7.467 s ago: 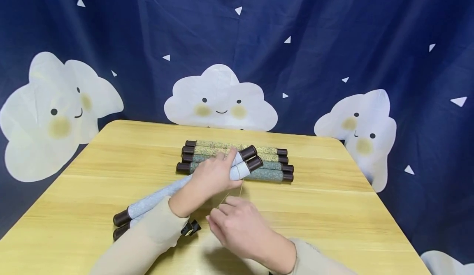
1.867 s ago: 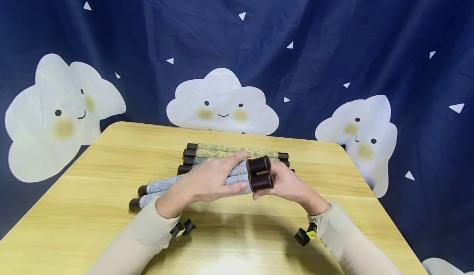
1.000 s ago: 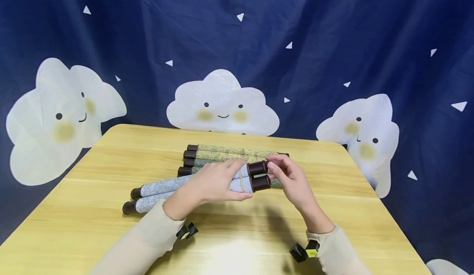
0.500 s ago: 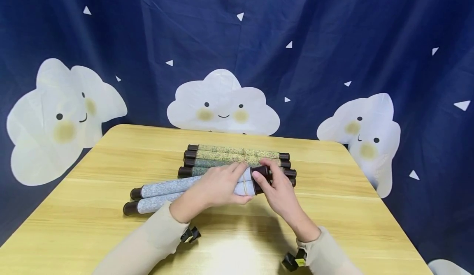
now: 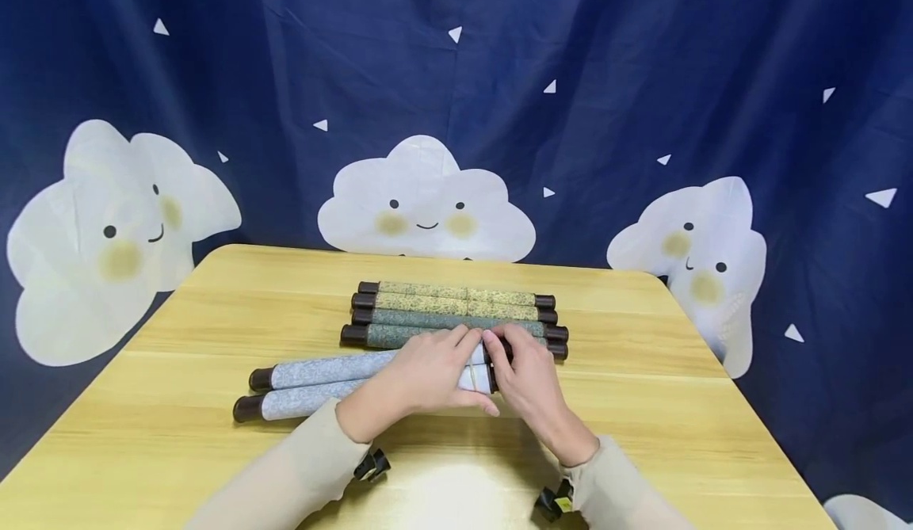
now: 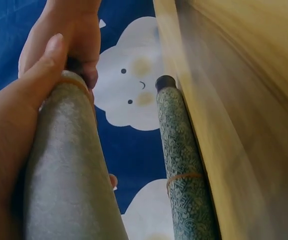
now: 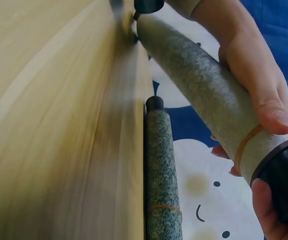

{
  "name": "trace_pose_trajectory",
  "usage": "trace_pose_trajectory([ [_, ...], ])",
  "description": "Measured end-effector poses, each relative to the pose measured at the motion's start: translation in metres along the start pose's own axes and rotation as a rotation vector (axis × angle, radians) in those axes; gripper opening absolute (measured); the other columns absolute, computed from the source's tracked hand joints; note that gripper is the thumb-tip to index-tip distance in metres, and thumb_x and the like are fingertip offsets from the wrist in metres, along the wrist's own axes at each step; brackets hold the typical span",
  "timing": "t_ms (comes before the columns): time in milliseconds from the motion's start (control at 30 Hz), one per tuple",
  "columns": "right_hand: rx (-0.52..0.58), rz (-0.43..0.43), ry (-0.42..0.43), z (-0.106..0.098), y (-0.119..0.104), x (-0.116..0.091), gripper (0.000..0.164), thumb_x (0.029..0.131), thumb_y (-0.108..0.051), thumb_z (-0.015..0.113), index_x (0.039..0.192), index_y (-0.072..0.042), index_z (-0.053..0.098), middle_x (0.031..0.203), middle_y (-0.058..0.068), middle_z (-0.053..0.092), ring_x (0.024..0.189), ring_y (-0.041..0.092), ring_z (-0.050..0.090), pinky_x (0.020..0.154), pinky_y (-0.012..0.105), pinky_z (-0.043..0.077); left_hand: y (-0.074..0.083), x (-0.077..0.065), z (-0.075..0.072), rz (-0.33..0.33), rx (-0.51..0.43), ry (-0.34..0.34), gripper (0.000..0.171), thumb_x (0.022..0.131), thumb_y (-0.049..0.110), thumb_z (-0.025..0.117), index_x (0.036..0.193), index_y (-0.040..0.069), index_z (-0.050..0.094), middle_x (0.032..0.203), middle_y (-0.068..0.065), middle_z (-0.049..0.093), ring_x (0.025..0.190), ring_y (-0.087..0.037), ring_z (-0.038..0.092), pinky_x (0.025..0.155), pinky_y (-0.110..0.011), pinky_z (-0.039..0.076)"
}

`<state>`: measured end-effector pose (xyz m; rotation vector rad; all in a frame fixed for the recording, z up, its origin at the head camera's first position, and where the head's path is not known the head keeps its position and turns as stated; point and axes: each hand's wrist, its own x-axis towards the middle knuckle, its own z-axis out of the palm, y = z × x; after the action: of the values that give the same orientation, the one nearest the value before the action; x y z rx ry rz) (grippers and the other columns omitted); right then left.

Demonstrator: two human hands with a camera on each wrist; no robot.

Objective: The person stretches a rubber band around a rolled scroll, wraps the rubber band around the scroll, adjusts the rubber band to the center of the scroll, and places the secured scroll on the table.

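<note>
Two pale blue scrolls (image 5: 314, 398) with dark brown end knobs lie side by side at a slant, their right ends lifted. My left hand (image 5: 428, 371) grips the pair from above near the right end. A thin rubber band (image 5: 473, 378) circles both scrolls there, and it also shows as a tan band (image 7: 246, 145) in the right wrist view. My right hand (image 5: 531, 379) holds the dark end knobs (image 7: 283, 185), fingers curled round them, largely covering them in the head view. In the left wrist view the nearer pale scroll (image 6: 74, 165) fills the foreground.
Behind the hands, two yellow patterned scrolls (image 5: 421, 303) and two green scrolls (image 5: 406, 318) lie in a row on the wooden table (image 5: 678, 419). A band crosses the green scroll (image 6: 181, 150) in the left wrist view. A navy cloud-print curtain (image 5: 285, 55) hangs behind.
The right hand first stretched the band below the scrolls; the band then sat round both. Since then the right hand has moved onto the knobs, and the right ends have sunk toward the table.
</note>
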<state>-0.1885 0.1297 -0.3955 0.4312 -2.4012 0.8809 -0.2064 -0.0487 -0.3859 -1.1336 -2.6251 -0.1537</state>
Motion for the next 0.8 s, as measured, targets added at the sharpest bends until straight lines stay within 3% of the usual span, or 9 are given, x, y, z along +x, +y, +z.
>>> trace_pose_trajectory([
  [200,-0.108,-0.145,0.066,0.003,0.006,0.0,0.018,0.099,-0.024,0.057,0.089,-0.013,0.068,0.083,0.0,0.067,0.07,0.018,0.065,0.059,0.036,0.054,0.001,0.0,0.003,0.028,0.014,0.057,0.078,0.082,0.072,0.058,0.126,0.008,0.053,0.096,0.0,0.056,0.071,-0.015,0.055,0.056,-0.029,0.051],
  [367,-0.189,-0.228,0.112,0.002,0.01,0.001,0.022,0.098,-0.023,0.055,0.085,-0.011,0.068,0.079,0.001,0.064,0.06,0.018,0.061,0.048,0.034,0.049,0.001,-0.001,0.002,0.034,-0.014,0.078,0.074,0.08,0.066,0.065,0.124,0.007,0.055,0.094,0.0,0.057,0.07,-0.013,0.053,0.055,-0.027,0.05],
  [633,-0.248,-0.309,0.165,-0.004,0.016,0.005,0.024,0.096,-0.02,0.054,0.082,-0.008,0.069,0.079,0.004,0.063,0.06,0.021,0.061,0.047,0.037,0.051,0.001,-0.001,0.001,0.034,-0.045,0.121,0.075,0.079,0.064,0.068,0.124,0.005,0.055,0.098,-0.004,0.059,0.074,-0.016,0.058,0.058,-0.03,0.053],
  [800,-0.256,-0.314,0.199,-0.009,0.021,0.007,0.024,0.094,-0.02,0.054,0.081,-0.007,0.07,0.078,0.004,0.063,0.058,0.021,0.06,0.047,0.038,0.051,-0.001,-0.002,0.0,0.004,-0.035,0.099,0.078,0.08,0.066,0.066,0.127,0.006,0.055,0.104,-0.004,0.061,0.079,-0.018,0.06,0.061,-0.031,0.054],
])
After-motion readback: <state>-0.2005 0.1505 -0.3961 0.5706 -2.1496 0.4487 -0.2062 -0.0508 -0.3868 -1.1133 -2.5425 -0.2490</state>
